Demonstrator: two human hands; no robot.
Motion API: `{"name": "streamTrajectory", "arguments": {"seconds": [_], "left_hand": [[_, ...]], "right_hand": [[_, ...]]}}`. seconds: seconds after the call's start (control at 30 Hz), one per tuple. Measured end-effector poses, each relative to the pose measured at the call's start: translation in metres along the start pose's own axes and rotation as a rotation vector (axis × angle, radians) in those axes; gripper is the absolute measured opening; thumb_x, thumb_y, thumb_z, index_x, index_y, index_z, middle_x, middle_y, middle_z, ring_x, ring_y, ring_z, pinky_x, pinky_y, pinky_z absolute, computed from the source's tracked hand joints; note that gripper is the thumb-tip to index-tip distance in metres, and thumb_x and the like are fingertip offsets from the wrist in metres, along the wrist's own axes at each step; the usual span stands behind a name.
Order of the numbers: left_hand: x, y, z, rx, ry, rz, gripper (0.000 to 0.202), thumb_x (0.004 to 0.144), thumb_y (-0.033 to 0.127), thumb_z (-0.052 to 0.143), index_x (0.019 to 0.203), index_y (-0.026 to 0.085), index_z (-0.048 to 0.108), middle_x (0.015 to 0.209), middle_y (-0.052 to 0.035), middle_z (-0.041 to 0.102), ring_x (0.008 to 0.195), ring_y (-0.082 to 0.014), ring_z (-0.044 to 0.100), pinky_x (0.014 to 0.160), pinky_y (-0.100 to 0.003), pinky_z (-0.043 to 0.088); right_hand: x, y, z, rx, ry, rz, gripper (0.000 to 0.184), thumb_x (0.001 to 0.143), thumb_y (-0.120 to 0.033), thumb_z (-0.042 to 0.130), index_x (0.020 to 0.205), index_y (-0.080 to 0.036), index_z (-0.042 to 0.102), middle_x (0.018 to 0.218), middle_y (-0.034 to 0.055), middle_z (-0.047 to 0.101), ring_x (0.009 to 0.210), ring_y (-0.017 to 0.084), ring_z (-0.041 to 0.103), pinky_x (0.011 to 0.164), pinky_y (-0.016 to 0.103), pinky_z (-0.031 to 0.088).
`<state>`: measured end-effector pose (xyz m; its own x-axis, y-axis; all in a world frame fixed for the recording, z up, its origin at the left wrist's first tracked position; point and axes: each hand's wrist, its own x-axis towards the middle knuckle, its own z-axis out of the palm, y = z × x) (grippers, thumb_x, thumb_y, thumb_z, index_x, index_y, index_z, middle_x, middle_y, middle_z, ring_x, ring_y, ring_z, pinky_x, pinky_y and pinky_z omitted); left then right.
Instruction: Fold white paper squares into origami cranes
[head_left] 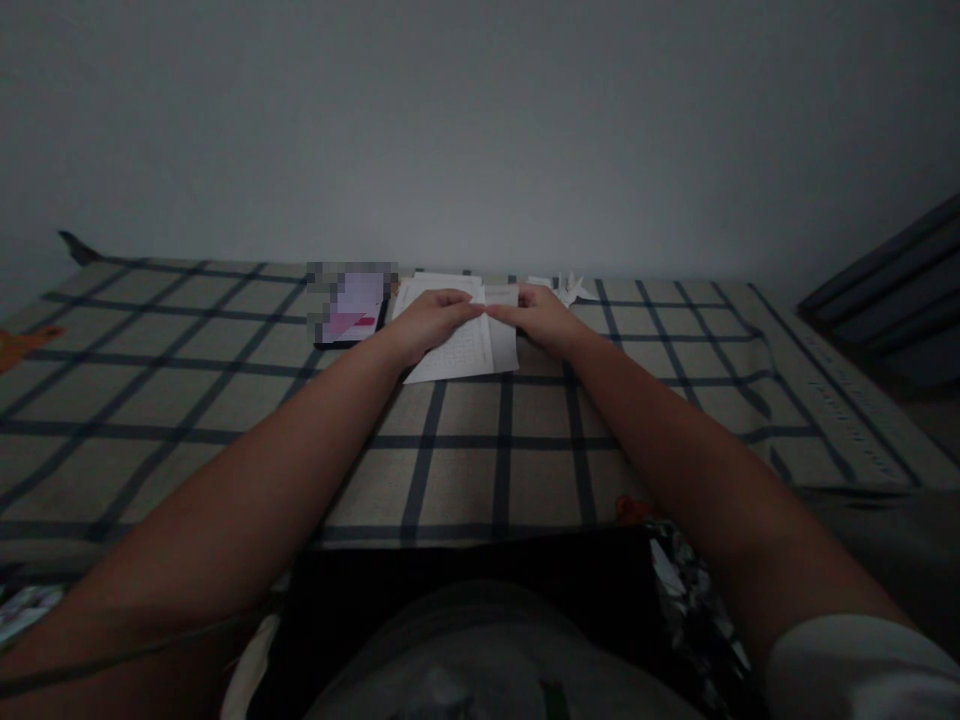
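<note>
**Operator:** Where are my hands?

**Observer:** Both are stretched out in front of you, at the far side of the checked cloth [480,470]. Your left hand [431,318] and your right hand [541,316] both lie on the sheet of white paper [469,352], and their fingertips meet over its far half.

**Operator:** Am I gripping it?

**Observer:** You are touching it with both hands, that much is plain. Your fingers point inward at each other and rest low against the sheet. The light is dim, so I cannot tell whether you pinch a fold between them or only press down.

**Operator:** How does the paper lie?

**Observer:** It lies flat on the cloth near the middle, and its near edge sticks out beneath your hands. Faint printed rows show on the near part. The right-hand strip looks like a separate layer, but I cannot say whether it is folded over.

**Operator:** What is around it?

**Observer:** Just left of the paper, beside your left hand, lies a phone [351,308] with its screen lit. Just beyond your right hand, on the far right, sits a small folded paper figure [570,288]. An orange scrap [21,345] lies well apart at the far left edge of the cloth. A plain grey wall [480,120] rises behind everything.
</note>
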<state>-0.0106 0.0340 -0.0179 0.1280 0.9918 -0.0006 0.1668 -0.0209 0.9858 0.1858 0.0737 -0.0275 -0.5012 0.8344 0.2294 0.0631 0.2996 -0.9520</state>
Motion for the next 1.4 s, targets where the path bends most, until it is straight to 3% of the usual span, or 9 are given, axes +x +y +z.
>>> {"name": "streamTrajectory", "arguments": {"seconds": [0.3, 0.6, 0.77, 1.13, 1.4], "left_hand": [[0.001, -0.001, 0.001, -0.047, -0.006, -0.008, 0.026, 0.069, 0.039, 0.075, 0.084, 0.019, 0.070, 0.079, -0.0035, 0.069, 0.067, -0.0153, 0.062, 0.063, -0.026, 0.048], [-0.003, 0.004, 0.003, -0.062, -0.009, -0.028, 0.018, 0.073, 0.036, 0.072, 0.079, 0.019, 0.067, 0.073, -0.0024, 0.067, 0.060, -0.0133, 0.058, 0.055, -0.024, 0.043], [-0.004, 0.006, 0.002, -0.056, -0.022, -0.090, 0.018, 0.073, 0.036, 0.073, 0.076, 0.019, 0.068, 0.073, -0.0033, 0.068, 0.059, -0.0145, 0.060, 0.054, -0.025, 0.044], [0.002, -0.003, -0.001, -0.002, -0.005, 0.005, 0.020, 0.074, 0.036, 0.074, 0.081, 0.018, 0.072, 0.077, -0.0034, 0.071, 0.064, -0.0138, 0.062, 0.058, -0.024, 0.046], [0.000, -0.002, 0.001, -0.067, 0.008, -0.038, 0.023, 0.073, 0.037, 0.075, 0.084, 0.017, 0.071, 0.073, -0.0029, 0.069, 0.059, -0.0141, 0.062, 0.057, -0.026, 0.048]], "right_hand": [[-0.004, -0.010, 0.001, -0.199, 0.067, -0.080, 0.024, 0.077, -0.038, 0.074, 0.083, -0.016, 0.070, 0.084, 0.0039, 0.071, 0.080, 0.017, 0.061, 0.073, 0.030, 0.048], [0.001, 0.005, -0.001, -0.019, -0.005, -0.036, 0.030, 0.076, -0.042, 0.077, 0.094, -0.018, 0.074, 0.094, 0.0043, 0.075, 0.085, 0.018, 0.065, 0.082, 0.033, 0.053], [0.001, 0.005, -0.001, -0.037, 0.033, -0.021, 0.025, 0.077, -0.038, 0.077, 0.093, -0.019, 0.074, 0.097, 0.0046, 0.075, 0.089, 0.018, 0.067, 0.084, 0.033, 0.054], [0.001, 0.002, -0.001, 0.003, 0.011, 0.010, 0.030, 0.075, -0.036, 0.079, 0.098, -0.016, 0.073, 0.100, 0.0074, 0.076, 0.093, 0.020, 0.068, 0.089, 0.037, 0.054], [0.000, 0.002, 0.001, -0.074, 0.067, -0.057, 0.031, 0.077, -0.041, 0.077, 0.094, -0.016, 0.072, 0.097, 0.0063, 0.075, 0.091, 0.020, 0.067, 0.085, 0.036, 0.054]]}}
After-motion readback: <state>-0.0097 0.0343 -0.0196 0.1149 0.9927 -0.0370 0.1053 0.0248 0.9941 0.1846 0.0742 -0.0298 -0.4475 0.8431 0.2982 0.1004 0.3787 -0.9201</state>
